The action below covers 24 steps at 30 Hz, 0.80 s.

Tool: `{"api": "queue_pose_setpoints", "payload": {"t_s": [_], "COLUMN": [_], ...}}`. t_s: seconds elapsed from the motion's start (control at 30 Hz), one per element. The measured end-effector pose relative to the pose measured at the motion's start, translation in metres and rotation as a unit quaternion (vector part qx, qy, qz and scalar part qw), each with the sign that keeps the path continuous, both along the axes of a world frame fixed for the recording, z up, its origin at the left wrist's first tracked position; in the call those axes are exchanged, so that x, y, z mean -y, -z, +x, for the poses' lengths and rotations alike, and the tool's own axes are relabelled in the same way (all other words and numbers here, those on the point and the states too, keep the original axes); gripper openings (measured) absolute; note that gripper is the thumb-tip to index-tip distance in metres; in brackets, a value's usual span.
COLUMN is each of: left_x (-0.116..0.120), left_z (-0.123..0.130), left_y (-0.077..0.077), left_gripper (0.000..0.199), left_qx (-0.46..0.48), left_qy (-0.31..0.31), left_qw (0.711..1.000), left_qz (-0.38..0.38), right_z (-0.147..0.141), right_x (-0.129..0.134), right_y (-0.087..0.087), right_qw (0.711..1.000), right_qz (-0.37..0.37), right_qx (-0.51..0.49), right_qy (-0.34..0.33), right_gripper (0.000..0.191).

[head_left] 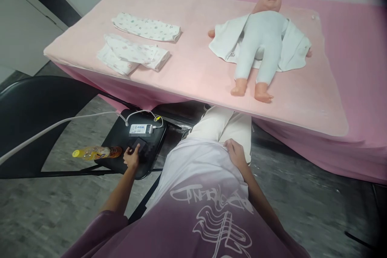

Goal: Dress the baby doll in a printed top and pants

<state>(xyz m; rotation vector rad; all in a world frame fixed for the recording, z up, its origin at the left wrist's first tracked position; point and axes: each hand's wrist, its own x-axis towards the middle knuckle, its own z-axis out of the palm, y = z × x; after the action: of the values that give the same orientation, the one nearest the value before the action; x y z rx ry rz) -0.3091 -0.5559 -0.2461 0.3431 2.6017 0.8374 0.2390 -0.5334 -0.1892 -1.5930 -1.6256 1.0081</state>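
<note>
My left hand [132, 158] is low over the black chair seat, its fingers closed around a dark, flat phone-like object [139, 145]. Part of that object is blurred. Close by lies a bottle [96, 152] of yellow-orange drink with a yellow cap. A white power bank [139, 129] with a cable plugged in rests just beyond the hand. At my waist, my right hand [236, 153] has curled fingers at the hem of my shirt [193, 157]. On the table, a baby doll [263, 34] lies on its back in a pale bodysuit, over an open white garment [294, 50].
A pink padded mat [196, 72] covers the table, with a pink cloth hanging below its edge. Two folded printed baby garments, one behind [146, 27] and one in front [133, 53], lie at its left. A white cable [60, 123] crosses the black chair [107, 161].
</note>
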Motion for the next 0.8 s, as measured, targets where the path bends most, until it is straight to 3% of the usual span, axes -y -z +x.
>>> {"api": "queue_pose_setpoints", "payload": {"t_s": [0.23,0.37,0.5,0.57,0.73,0.8], "left_x": [0.018,0.022,0.016,0.004,-0.037,-0.044], "left_z": [0.013,0.010,0.014,0.019,0.028,0.027], "left_y": [0.002,0.005,0.005,0.003,-0.003,-0.007], "left_gripper": [0.116,0.119,0.101,0.094,0.102,0.091], "left_qx": [0.004,-0.004,-0.005,-0.011,-0.037,-0.037], "left_qy": [0.078,0.104,0.069,0.022,-0.099,-0.064], "left_qw": [0.995,0.992,0.996,0.996,0.976,0.978], "left_qz": [-0.059,-0.075,-0.064,-0.081,-0.191,-0.195], "right_z": [0.000,0.000,0.000,-0.001,-0.002,-0.002], "right_x": [-0.001,-0.001,0.000,0.000,-0.001,-0.001], "right_y": [-0.002,-0.002,-0.001,-0.001,-0.003,-0.004], "right_qw": [1.000,1.000,1.000,1.000,1.000,1.000], "right_qz": [0.000,0.001,-0.005,-0.006,-0.004,-0.002], "right_qx": [0.004,-0.001,-0.008,-0.008,0.001,0.004], "right_qy": [-0.001,-0.001,0.001,0.000,0.000,0.000], "right_gripper": [0.055,0.056,0.057,0.057,0.057,0.057]}}
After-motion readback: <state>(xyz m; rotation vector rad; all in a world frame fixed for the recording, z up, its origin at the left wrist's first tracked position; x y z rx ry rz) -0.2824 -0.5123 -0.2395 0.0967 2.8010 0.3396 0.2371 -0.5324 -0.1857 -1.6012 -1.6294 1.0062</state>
